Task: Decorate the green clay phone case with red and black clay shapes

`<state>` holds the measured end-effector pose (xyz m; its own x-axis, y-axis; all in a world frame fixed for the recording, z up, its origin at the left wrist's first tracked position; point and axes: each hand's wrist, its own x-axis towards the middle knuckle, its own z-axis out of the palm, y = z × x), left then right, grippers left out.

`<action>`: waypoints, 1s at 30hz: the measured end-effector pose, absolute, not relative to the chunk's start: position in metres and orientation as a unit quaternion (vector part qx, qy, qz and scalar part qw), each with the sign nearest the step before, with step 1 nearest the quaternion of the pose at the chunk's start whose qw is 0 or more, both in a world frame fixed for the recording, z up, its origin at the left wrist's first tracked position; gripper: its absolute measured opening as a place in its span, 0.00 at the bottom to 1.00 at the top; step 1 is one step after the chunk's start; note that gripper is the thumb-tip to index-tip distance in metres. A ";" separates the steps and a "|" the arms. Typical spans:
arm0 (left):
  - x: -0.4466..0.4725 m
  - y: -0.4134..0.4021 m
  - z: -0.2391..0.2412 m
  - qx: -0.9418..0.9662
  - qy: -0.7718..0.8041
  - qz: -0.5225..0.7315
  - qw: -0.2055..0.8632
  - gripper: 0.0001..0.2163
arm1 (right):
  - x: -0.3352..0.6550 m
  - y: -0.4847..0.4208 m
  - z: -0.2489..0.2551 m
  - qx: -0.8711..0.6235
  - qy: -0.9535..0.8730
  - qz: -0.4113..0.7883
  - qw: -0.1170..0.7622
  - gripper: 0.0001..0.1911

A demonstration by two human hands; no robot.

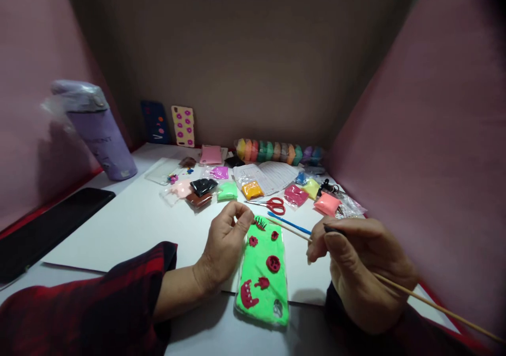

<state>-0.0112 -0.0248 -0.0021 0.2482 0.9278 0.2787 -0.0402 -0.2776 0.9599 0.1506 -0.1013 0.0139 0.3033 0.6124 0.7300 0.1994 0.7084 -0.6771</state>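
Observation:
A phone case (pixel 263 300) covered in bright green clay lies upright before me. On it sit dark red shapes, including a round piece (pixel 272 264) and a crown-like piece (pixel 248 294), with thin black strands (pixel 260 223) at its far end. My left hand (pixel 227 240) is pinched closed at the case's far left corner, beside the strands; anything between its fingertips is too small to tell. In my right hand (pixel 356 266), right of the case, is a long wooden skewer (pixel 435 306), its tip towards the strands. A small black piece (pixel 334 230) shows between thumb and forefinger.
A blue tool (pixel 290 223) and red-handled scissors (pixel 272 205) lie beyond the case. Several clay packets, such as orange (pixel 252 189) and black (pixel 203 186), lie farther back. A purple bottle (pixel 105 140) and dark phone (pixel 59 229) are left. Two decorated cases (pixel 183 127) lean behind.

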 end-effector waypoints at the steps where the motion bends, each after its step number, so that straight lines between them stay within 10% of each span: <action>1: -0.011 -0.023 -0.003 0.615 0.366 0.497 0.491 0.08 | 0.150 -0.101 0.012 -0.355 -0.575 0.142 0.723 0.06; 13: -0.004 -0.023 -0.005 0.504 0.348 0.455 0.647 0.12 | 0.173 -0.112 -0.003 -0.323 -0.748 0.137 0.563 0.15; 30: -0.006 -0.025 -0.007 0.493 0.326 0.414 0.692 0.15 | 0.168 -0.112 0.003 -0.317 -0.757 0.121 0.558 0.16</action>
